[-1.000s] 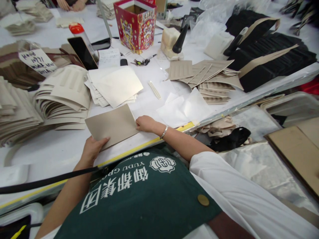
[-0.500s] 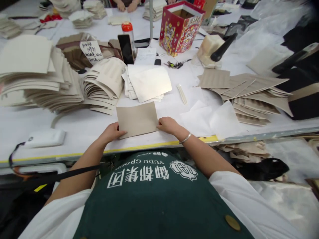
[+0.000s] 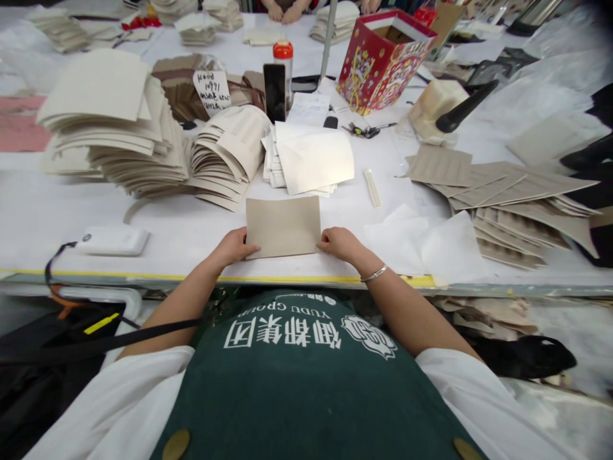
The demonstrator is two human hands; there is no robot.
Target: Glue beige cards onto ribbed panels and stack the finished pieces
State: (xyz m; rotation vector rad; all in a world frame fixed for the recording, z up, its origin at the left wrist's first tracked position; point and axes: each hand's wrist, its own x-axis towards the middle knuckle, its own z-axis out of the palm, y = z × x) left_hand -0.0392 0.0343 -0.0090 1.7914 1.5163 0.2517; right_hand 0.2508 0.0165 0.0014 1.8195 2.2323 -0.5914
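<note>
A plain grey-brown rectangular sheet (image 3: 283, 225), which looks like leather or card, is held between my two hands near the table's front edge. My left hand (image 3: 235, 246) pinches its lower left corner, thumb on top. On the other side, my right hand (image 3: 339, 243) grips the lower right edge with curled fingers. Just behind the sheet lies a pile of white papers (image 3: 316, 156). To its left stands a curved stack of beige pieces (image 3: 227, 153), beside a taller beige stack (image 3: 119, 128).
Grey-brown pieces (image 3: 507, 185) lie heaped at the right, near thin white sheets (image 3: 426, 246). A white power bank (image 3: 113, 241) with a cable sits front left. Farther back are a phone (image 3: 274, 92), a red box (image 3: 383, 61) and keys (image 3: 368, 130). Another person's hands (image 3: 286, 11) show across the table.
The camera view has shifted, so the scene sits farther right in the picture. The held sheet now lies more level, its tilt gone. Both hands keep their grip on it.
</note>
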